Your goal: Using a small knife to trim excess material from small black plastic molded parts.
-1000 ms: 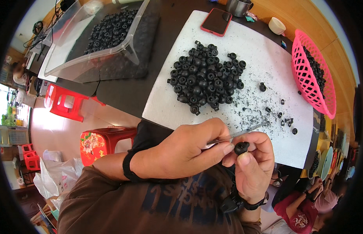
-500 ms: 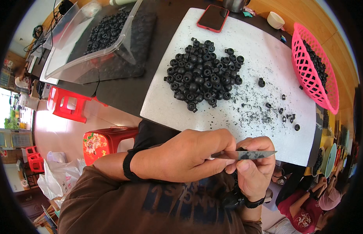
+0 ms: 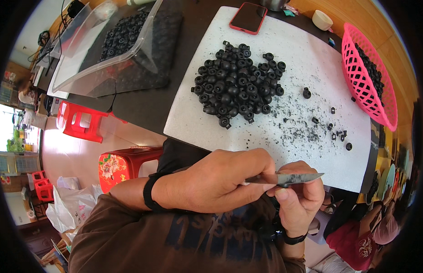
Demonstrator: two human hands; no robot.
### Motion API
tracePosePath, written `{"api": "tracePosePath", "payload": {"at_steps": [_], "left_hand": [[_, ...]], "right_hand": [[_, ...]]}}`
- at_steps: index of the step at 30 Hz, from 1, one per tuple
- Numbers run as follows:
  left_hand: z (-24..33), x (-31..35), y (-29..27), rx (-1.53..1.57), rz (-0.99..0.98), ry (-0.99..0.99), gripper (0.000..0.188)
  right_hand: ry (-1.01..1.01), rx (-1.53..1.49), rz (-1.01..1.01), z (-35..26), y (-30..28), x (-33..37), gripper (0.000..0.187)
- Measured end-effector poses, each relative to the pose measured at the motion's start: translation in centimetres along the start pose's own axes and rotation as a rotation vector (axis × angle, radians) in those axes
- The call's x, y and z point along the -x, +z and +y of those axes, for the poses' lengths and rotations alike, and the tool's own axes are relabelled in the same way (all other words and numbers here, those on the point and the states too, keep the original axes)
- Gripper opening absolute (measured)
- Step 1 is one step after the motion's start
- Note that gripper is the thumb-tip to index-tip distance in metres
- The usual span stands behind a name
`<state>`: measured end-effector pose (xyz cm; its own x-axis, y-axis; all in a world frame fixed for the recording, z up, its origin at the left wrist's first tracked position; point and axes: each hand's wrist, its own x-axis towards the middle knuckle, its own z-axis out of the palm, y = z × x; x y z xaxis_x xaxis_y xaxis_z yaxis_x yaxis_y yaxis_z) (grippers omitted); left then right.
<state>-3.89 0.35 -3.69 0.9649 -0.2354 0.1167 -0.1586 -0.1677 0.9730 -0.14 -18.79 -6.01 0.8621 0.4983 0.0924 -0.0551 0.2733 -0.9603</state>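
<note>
My left hand (image 3: 220, 179) is closed round a small knife, and its blade (image 3: 302, 178) points right, smeared with black bits. My right hand (image 3: 298, 200) pinches a small black plastic part (image 3: 285, 185) right under the blade, mostly hidden by fingers and knife. Beyond my hands, a pile of round black plastic parts (image 3: 236, 86) with holes lies on a white foam board (image 3: 193, 123). Black shavings (image 3: 302, 132) are scattered over the board's right half, along with several loose black pieces (image 3: 329, 126) and one round part (image 3: 307, 93).
At the right edge stands a pink mesh basket (image 3: 364, 91) with black parts in it. A clear plastic bin (image 3: 129, 57) holding more parts is on the dark table at left. A red-edged phone (image 3: 248, 18) lies on the board's far edge. Red stools (image 3: 113, 168) stand at left.
The knife blade has tilted slightly against the black part, which now shows below the blade rather than above it. Both hands stay in nearly the same place. The view has shifted slightly.
</note>
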Motion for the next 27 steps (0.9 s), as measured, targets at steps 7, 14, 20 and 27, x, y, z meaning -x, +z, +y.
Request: {"api": "tracePosePath", "payload": {"at_steps": [7, 14, 20, 27], "left_hand": [[-1.0, 0.1, 1.1, -0.303, 0.074, 0.134, 0.018], [-0.9, -0.1, 1.7, -0.368, 0.113, 0.166, 0.020], [-0.7, -0.2, 1.7, -0.393, 0.084, 0.160, 0.023], [-0.5, -0.1, 2.1, -0.556, -0.020, 0.072, 0.023]], "right_hand": [[-0.050, -0.147, 0.059, 0.3, 0.2, 0.6, 0.027], [-0.043, -0.112, 0.049, 0.3, 0.2, 0.8, 0.031], [-0.028, -0.096, 0.059, 0.1, 0.0, 1.1, 0.029], [-0.105, -0.037, 0.159, 0.0, 0.5, 1.7, 0.024]]}}
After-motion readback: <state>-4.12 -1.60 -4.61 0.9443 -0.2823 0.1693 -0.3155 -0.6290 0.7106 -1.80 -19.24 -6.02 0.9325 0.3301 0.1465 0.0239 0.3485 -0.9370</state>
